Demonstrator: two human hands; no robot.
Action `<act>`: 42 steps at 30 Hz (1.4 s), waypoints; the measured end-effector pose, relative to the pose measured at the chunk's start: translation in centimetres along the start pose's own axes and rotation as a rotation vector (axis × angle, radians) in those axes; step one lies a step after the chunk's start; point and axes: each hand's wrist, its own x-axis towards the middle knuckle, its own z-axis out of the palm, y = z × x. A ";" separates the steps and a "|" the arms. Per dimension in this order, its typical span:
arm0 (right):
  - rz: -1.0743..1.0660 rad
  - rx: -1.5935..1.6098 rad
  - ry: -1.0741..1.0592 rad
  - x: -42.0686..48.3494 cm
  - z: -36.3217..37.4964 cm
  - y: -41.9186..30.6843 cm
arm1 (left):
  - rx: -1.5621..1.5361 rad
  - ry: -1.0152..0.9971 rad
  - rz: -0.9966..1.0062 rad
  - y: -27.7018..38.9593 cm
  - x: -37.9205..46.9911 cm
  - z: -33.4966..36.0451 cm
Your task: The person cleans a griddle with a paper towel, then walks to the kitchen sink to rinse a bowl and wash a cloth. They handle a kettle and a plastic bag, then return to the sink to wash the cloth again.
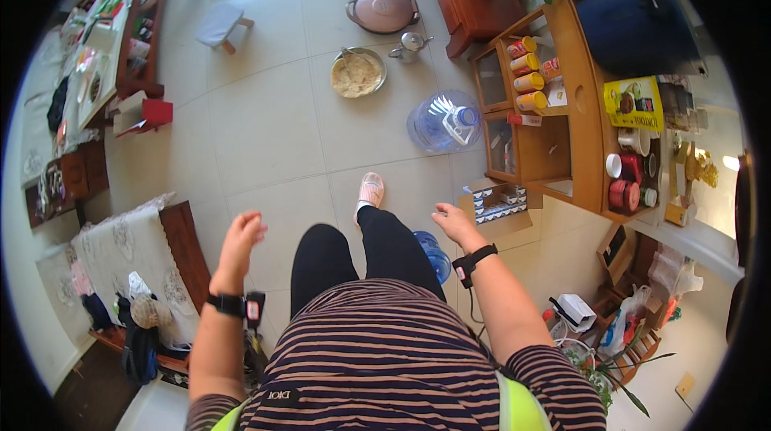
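Note:
My left hand [240,250] hangs in the air left of my legs, fingers slightly bent, holding nothing. Out to the right, my right hand [458,226] is also without an object, its fingers apart, near an open cardboard box [506,224] with blue-and-white packs. Ahead on the tiled floor lie a large clear blue water bottle [437,124], a metal bowl [358,74] of pale food with a utensil in it, a metal kettle [411,45] and a lidded pink pan [384,10]. Another blue bottle [431,255] is partly hidden by my right leg.
A wooden cabinet [578,105] with yellow-lidded cans [525,63] stands at the right. A small stool [220,24] and a red box [150,115] are at the left, near a crowded table [129,45]. A cloth-covered wooden bench [138,250] stands left of my left hand.

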 end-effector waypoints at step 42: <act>1.220 1.330 0.126 6.8 17.0 -2.7 | 0.965 -0.439 0.173 7.9 75.0 48.7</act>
